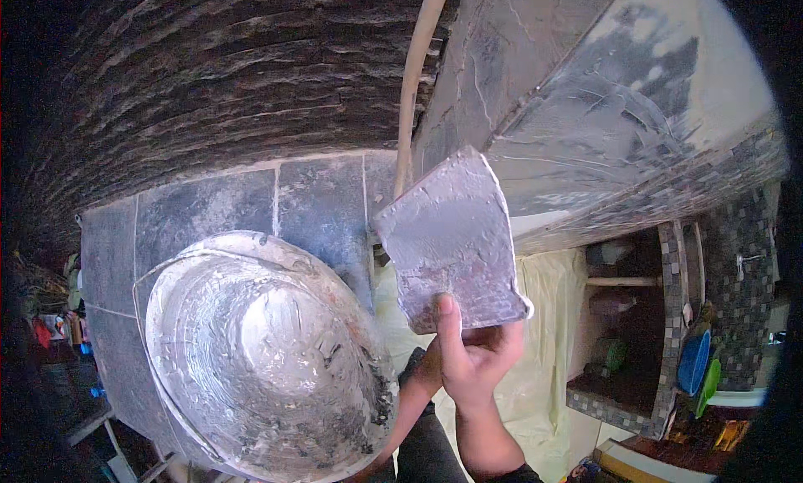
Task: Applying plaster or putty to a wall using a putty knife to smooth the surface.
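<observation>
A smeared bucket (205,362) with a wire handle stands left of the hands, dark tiles (226,194) beyond it, a wooden pole (418,65) rising past the board's top and pale sheeting (550,349) to the right. One putty-covered board (456,240), one bucket, one pole, two oval objects, blue (693,362) and green (708,388). The right hand (475,366) pinches the board's lower edge, thumb on its face; board and right hand block the left hand, whose grip I cannot tell

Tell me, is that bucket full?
Not full: the bucket shows its smeared inner walls well below the rim. Whether the pale patch deep inside is bare bottom or leftover material, I cannot tell.
</observation>
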Demonstrator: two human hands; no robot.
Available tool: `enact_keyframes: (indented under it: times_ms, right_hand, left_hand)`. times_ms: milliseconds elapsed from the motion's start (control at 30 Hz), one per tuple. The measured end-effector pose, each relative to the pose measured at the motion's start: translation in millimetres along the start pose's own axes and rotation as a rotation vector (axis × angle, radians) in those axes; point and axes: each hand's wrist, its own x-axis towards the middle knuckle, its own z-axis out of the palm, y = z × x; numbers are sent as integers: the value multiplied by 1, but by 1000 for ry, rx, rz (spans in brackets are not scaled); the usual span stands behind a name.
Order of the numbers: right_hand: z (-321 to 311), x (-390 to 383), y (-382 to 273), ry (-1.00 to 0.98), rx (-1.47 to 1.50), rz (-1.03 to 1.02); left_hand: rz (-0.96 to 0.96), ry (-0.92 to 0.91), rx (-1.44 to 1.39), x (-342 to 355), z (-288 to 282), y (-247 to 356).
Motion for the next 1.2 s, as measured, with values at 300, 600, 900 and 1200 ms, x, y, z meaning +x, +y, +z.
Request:
enact_keyframes:
  times_ms: [300, 600, 900, 1200]
  right_hand:
    - [-6, -5, 9, -43, -59, 10]
    - [-7, 20, 6, 90, -104, -149]
    - [-21, 25, -13, -13, -75, -263]
    - [-73, 51, 26, 1, -188, -66]
  left_hand:
    - [-19, -58, 33, -3, 5, -4]
    - [-41, -120, 63, -6, 12, -6]
    - [-82, -163, 107, -12, 4, -13]
    - [-97, -385, 300, 6, -68, 47]
